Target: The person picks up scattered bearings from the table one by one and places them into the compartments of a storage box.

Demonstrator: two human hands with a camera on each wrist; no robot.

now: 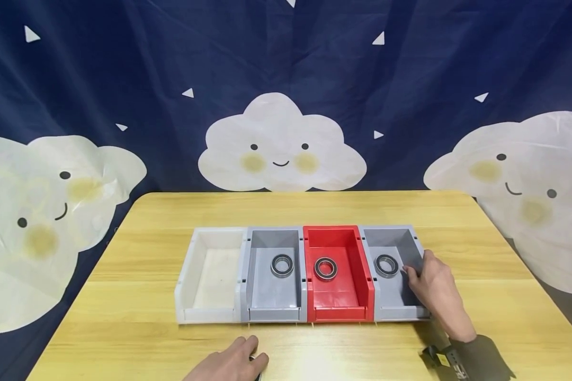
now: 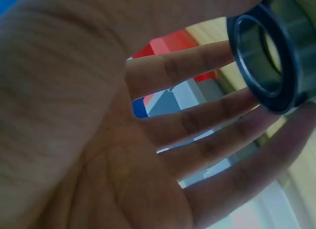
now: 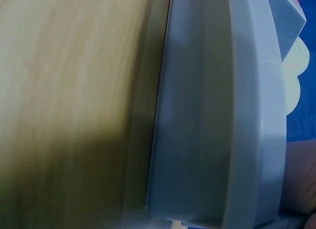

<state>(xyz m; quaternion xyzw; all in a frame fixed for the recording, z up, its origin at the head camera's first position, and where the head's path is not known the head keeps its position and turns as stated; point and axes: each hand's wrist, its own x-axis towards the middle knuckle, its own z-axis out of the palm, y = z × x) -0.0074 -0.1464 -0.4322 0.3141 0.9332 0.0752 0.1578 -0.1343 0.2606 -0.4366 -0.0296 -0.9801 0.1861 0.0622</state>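
My left hand (image 1: pixel 230 365) is at the near edge of the head view, in front of the bins. It pinches a ball bearing (image 2: pixel 291 66) at the fingertips; in the head view the hand hides most of this ring. My right hand (image 1: pixel 437 281) grips the right wall of the rightmost grey bin (image 1: pixel 402 313), thumb on the inner side. Inside that bin, left of the thumb, lies another bearing (image 1: pixel 378 266). The right wrist view shows the bin's outer wall (image 3: pixel 256 115) up close, with part of the hand at the right edge.
Left of that bin, joined in one row, stand a red bin (image 1: pixel 340 315), a second grey bin (image 1: pixel 274 316) and a white bin (image 1: pixel 208 316). The red bin and second grey bin each contain one bearing. A wooden table (image 1: pixel 138 301) carries them, backed by a dark blue cloud-print curtain (image 1: pixel 286 63).
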